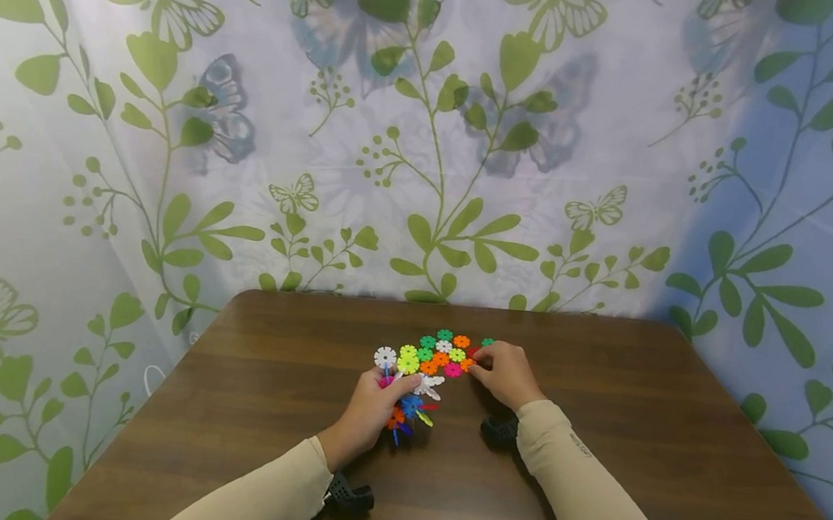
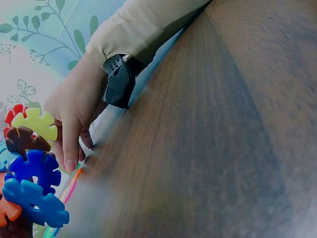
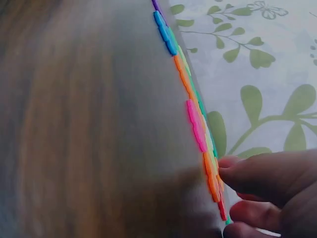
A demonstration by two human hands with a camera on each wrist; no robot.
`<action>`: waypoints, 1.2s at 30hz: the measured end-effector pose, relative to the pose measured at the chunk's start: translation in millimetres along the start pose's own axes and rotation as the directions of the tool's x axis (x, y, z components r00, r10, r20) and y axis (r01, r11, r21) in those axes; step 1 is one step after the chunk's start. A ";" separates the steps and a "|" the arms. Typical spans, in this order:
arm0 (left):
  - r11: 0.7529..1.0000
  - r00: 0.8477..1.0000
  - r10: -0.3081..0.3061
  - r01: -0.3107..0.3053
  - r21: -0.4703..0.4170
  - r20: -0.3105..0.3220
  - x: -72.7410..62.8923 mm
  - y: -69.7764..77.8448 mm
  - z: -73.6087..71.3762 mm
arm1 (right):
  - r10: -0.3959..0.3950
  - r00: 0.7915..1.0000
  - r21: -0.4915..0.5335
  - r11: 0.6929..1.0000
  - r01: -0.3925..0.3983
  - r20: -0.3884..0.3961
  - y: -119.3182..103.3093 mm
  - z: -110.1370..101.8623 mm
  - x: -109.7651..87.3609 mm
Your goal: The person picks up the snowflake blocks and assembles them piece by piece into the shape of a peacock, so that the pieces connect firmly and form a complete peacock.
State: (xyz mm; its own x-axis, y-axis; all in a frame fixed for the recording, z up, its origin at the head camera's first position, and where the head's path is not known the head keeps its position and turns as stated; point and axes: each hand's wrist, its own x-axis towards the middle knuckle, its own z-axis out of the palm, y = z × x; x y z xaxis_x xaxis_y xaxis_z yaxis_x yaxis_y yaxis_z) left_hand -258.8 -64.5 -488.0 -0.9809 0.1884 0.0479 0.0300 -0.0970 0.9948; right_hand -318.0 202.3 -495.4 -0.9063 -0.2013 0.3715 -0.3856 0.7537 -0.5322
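My left hand [image 1: 370, 406] grips a cluster of joined plastic flower-shaped discs [image 1: 411, 408], its thumb laid across the top near white discs. In the left wrist view, blue discs [image 2: 34, 171], a yellow disc [image 2: 38, 123] and a brown one slot together at angles. Flat on the table lies a patch of loose flower discs [image 1: 443, 346] in green, orange, white, yellow and pink. At its right end my right hand [image 1: 509, 375] reaches down, fingertips at an orange disc [image 1: 467, 365] and a red disc [image 3: 221, 209]. Both discs lie level with the others.
The brown wooden table [image 1: 288, 340] runs back to a curtain [image 1: 406, 209] printed with leaves and butterflies. Each wrist wears a black camera mount [image 1: 351, 496]. A single green disc [image 1: 487, 343] lies just beyond my right fingers.
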 end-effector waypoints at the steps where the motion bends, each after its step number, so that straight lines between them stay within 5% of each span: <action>1: 1.000 1.000 0.000 0.000 -0.001 0.001 0.1 0.0 -0.2 | -0.006 1.000 -0.011 1.000 0.006 0.007 -0.5 0.8 0.5; 9: 1.000 1.000 0.013 -0.013 -0.006 0.012 1.2 -1.0 -1.9 | -0.056 0.988 -0.163 0.983 0.080 0.146 -2.6 5.9 5.0; 13: 1.000 1.000 0.011 -0.011 -0.007 0.014 1.9 -1.4 -2.6 | -0.047 0.985 -0.037 0.998 0.053 0.163 -4.1 2.6 6.6; 19: 1.000 1.000 0.019 -0.019 0.012 -0.019 2.7 -2.8 -1.1 | 0.071 0.974 0.116 0.988 -0.098 0.216 -4.5 -6.7 3.1; 27: 1.000 1.000 0.013 -0.013 0.025 -0.009 2.4 -1.2 -3.3 | 0.060 0.976 0.223 0.969 -0.107 0.207 -0.1 -11.5 0.2; 31: 1.000 1.000 0.014 -0.013 0.011 -0.012 2.8 -0.8 -4.5 | 0.018 0.977 0.379 0.920 -0.099 0.213 -1.9 -13.5 1.2; 36: 1.000 0.999 0.027 -0.027 0.004 -0.018 3.3 -1.9 -5.7 | -0.121 0.969 0.601 0.798 -0.033 0.215 -19.6 -20.4 2.2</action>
State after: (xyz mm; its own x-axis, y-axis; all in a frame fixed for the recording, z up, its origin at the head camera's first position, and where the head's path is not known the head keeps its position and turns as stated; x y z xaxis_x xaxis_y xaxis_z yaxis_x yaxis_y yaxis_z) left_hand -263.2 -69.3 -490.3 -0.9831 0.1680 0.0730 0.0570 -0.0983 0.9935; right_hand -309.0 199.8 -468.6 -0.8688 -0.4208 0.2611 -0.3815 0.2325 -0.8947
